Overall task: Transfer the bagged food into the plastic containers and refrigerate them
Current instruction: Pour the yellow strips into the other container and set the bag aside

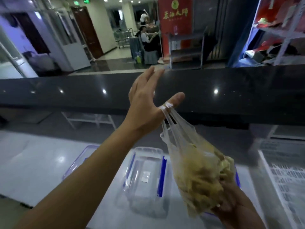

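currently the transfer has not begun, judging by the layout: the plastic bag (196,164) is full of yellowish food and is held in the air, and the clear container (145,177) below it holds nothing. filling, closing and refrigeration all remain.

nearest, at 5 o'clock, the right hand (234,204) cups the underside of the bag, fingers curled into the bulging plastic. a second blue-trimmed container (237,177) appears to sit behind the bag; most of it is hidden.

at 6 o'clock the clear container, with blue side clips, stands on the pale worktop (33,171). a blue-edged lid (77,162) lies just beside it at 8 o'clock. at 3 o'clock a keyboard (287,182) rests on the same surface, blurred.

mid-frame, the left forearm rises from 7 o'clock toward centre. the left hand (145,103) is spread, fingers straight and pointing to 12 o'clock; the bag's twisted handles are looped over the extended thumb, so the bag hangs by its handles from the thumb.

beyond, a dark polished counter ledge (66,91) crosses the frame. farther off, at 12 o'clock, a red banner (175,22) stands on the far floor; seated people show near it.
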`<move>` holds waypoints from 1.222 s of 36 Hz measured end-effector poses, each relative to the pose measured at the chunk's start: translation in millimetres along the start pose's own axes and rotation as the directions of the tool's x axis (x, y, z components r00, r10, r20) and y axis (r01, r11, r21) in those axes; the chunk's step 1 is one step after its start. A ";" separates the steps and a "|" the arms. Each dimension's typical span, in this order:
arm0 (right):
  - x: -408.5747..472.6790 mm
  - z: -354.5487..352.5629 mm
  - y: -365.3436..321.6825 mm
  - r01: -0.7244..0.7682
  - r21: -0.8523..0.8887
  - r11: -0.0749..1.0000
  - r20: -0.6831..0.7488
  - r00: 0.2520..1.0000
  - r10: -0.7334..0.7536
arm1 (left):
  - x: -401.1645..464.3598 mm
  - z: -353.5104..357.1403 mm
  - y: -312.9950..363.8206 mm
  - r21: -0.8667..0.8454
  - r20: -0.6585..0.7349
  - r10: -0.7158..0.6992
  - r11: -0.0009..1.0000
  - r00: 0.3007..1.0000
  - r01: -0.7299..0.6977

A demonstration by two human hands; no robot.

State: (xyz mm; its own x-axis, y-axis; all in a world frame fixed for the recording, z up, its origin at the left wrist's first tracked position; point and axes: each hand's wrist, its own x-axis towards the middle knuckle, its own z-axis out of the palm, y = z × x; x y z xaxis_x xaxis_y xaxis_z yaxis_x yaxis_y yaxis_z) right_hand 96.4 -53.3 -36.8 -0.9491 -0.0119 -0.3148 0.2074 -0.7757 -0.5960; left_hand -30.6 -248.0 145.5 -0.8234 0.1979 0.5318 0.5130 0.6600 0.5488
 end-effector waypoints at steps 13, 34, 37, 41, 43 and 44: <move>19.9 79.7 85.4 0.214 -0.399 0.891 -0.343 0.867 -0.362 | -36.1 -66.7 -163.0 -0.029 0.094 -0.046 0.998 0.995 0.048; -12.2 116.3 123.4 0.235 -0.772 0.590 -0.465 0.424 -0.777 | -79.5 9.9 -269.4 -0.028 0.275 0.058 0.998 0.960 -0.052; -10.3 108.8 112.6 0.199 -0.803 0.562 -0.442 0.433 -0.786 | -85.2 22.1 -264.0 -0.024 0.311 0.005 1.000 0.950 0.002; -4.6 102.6 99.2 0.203 -0.841 0.501 -0.373 0.452 -0.810 | -88.7 34.7 -260.7 -0.008 0.305 -0.024 1.000 0.952 0.028; 0.5 99.0 94.7 0.185 -0.868 0.460 -0.328 0.482 -0.812 | -90.4 41.3 -262.7 0.019 0.312 -0.054 0.999 0.948 0.051; 3.1 96.9 92.5 0.178 -0.879 0.442 -0.309 0.495 -0.812 | -92.1 44.6 -263.7 0.034 0.321 -0.080 0.997 0.944 0.073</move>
State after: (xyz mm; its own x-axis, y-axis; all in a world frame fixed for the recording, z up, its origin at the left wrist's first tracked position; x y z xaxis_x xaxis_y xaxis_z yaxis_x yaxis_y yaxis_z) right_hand 89.7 -186.2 -21.3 -0.5649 0.8191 0.1002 0.1316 0.2093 -0.9690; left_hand -100.9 -407.9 -76.9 -0.8960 0.3667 0.2503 0.4428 0.6973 0.5637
